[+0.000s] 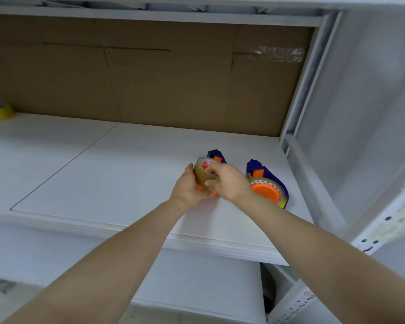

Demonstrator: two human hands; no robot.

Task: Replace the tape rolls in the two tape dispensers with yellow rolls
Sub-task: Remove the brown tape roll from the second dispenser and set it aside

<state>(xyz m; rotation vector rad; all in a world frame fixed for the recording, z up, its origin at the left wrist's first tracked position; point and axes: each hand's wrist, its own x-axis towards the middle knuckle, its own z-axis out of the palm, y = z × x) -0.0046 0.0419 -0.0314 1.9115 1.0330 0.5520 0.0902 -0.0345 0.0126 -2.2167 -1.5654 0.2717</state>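
Spare roll: a yellow roll of tape (pixel 0 112) lies flat on the white shelf board (pixel 98 164), far to the left of the blue and orange tape dispenser (pixel 214 157) being worked on.
Left hand (pixel 188 187): wrapped around the near side of a brown roll of packing tape (pixel 201 173) on that dispenser, gripping it.
Right hand (pixel 228 181): fingers pinch the same brown roll from its right.
Second dispenser (pixel 268 183): a blue one with an orange hub, just right of the first, apparently holding a clear roll with yellow showing at its lower edge.
Risk: if the roll sticks on its hub, a hard pull could drag the first dispenser into the second; the loose tape end may cling to fingers.
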